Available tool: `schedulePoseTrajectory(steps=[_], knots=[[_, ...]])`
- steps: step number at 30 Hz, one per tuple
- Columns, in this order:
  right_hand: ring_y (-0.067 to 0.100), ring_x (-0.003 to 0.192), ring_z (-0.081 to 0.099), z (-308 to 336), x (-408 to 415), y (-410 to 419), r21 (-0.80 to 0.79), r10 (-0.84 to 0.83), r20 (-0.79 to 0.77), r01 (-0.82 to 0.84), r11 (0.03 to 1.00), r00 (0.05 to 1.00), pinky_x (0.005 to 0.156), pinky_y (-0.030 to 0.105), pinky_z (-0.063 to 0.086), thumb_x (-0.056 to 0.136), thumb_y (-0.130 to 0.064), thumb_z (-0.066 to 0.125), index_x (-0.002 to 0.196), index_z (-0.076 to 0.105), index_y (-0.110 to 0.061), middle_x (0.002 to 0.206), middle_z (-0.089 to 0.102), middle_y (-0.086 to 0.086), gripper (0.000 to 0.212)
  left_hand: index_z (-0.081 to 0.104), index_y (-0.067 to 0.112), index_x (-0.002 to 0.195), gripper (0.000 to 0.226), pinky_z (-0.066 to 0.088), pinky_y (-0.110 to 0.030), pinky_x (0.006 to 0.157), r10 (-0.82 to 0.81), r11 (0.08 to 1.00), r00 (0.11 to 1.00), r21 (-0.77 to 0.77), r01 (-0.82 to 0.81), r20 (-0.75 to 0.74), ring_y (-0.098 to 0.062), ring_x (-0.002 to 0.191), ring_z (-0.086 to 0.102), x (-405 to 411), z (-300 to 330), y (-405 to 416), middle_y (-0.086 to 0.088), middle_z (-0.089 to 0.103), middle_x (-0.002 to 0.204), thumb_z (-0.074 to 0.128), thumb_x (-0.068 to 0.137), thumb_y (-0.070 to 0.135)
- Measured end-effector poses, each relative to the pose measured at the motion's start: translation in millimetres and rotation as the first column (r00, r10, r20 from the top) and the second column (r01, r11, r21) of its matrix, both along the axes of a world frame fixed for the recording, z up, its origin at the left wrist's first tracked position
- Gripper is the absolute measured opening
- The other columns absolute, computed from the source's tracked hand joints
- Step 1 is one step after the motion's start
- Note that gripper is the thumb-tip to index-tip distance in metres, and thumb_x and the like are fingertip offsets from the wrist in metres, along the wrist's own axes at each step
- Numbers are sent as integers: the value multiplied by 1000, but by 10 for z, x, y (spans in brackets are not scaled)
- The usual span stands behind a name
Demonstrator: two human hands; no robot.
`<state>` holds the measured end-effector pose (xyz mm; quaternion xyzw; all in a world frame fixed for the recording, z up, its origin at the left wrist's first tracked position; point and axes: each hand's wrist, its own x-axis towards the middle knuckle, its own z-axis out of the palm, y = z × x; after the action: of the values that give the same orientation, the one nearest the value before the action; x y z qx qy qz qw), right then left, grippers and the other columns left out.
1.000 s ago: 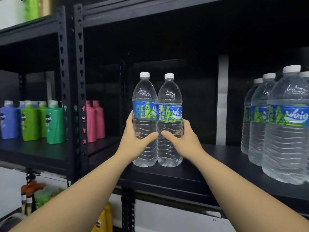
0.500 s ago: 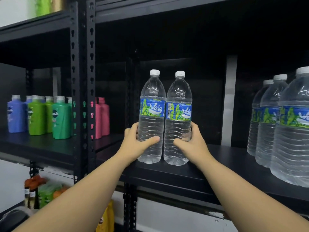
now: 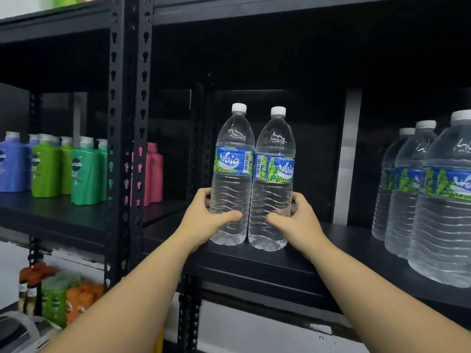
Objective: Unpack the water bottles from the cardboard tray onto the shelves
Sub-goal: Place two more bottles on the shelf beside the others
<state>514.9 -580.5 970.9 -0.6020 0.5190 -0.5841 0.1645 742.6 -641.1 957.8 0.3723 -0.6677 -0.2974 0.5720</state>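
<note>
Two clear water bottles with white caps and blue-green labels stand upright side by side on the black shelf (image 3: 339, 240). My left hand (image 3: 204, 220) grips the lower body of the left bottle (image 3: 233, 174), thumb across its front. My right hand (image 3: 295, 220) grips the right bottle (image 3: 274, 179) the same way. Both bottle bases appear to touch the shelf board. The cardboard tray is out of view.
Three more water bottles (image 3: 418, 194) stand in a row at the shelf's right end. A black upright post (image 3: 127, 149) divides the shelving; left of it stand blue, green and pink shampoo bottles (image 3: 84, 171). Packets and bottles (image 3: 56, 294) sit lower left.
Both bottles have been carried a little to the right and deeper onto the shelf, and my hands now hold them lower on their bodies. The view has shifted left.
</note>
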Motion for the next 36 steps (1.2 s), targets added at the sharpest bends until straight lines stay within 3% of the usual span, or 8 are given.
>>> schedulePoseTrajectory(steps=[4,8,13,21,25,28,32,36], knots=[[5,97,68,-4,46,44,-17,-22,-29,22,1000,999,87,31,57,57,-38,103,123,47,-28,109,66,-8,87,58,37,120,77,61,-40,92,10,1000,999,-10,-11,-36,-10,98,75,19,-26,-66,5,76,110,101,56,38],[-7,93,67,7,78,19,-1,-11,-27,11,1000,1000,80,21,52,69,-27,95,128,49,-26,107,69,-15,75,64,36,118,75,62,-42,92,17,1000,998,-17,-18,-52,-8,95,76,31,-32,-90,7,77,108,100,53,39],[-2,90,68,-17,40,31,-33,-48,-63,46,998,997,85,31,58,57,-33,102,116,50,-29,105,68,-9,79,62,35,121,84,62,-41,90,48,998,996,-32,-51,-77,-8,94,75,31,-43,-72,5,75,108,101,48,44],[8,95,72,25,-31,7,-5,-42,-147,42,999,988,89,39,60,51,-44,103,113,51,-30,104,72,-6,81,62,35,116,74,63,-38,85,61,997,996,-37,-64,-62,-5,83,76,45,-41,-85,6,77,99,102,53,37],[8,91,72,129,-95,-123,65,-40,-192,53,996,981,81,31,59,52,-41,104,113,53,-26,100,74,-5,80,62,34,116,74,62,-39,87,54,998,998,11,-55,36,-6,86,76,50,40,-265,8,78,97,102,54,42],[6,92,71,176,-121,-299,82,-51,-223,71,994,974,77,25,54,52,-40,104,114,53,-23,99,72,-8,82,61,29,115,72,57,-26,77,67,997,980,13,-70,190,-3,87,73,26,175,-432,11,76,95,102,57,42],[6,97,67,246,-156,-611,119,-84,-284,122,985,955,76,25,50,54,-44,102,117,49,-21,106,68,-12,85,58,27,107,72,47,-23,70,107,993,930,7,-117,352,-6,92,68,-64,337,-751,15,70,98,101,54,47],[14,108,61,323,-207,-910,169,-100,-322,161,972,941,83,30,47,56,-48,100,118,46,-23,114,64,-11,86,58,24,117,76,45,-22,71,108,992,890,12,-126,443,-7,95,63,-138,417,-1084,15,65,103,98,58,51]])
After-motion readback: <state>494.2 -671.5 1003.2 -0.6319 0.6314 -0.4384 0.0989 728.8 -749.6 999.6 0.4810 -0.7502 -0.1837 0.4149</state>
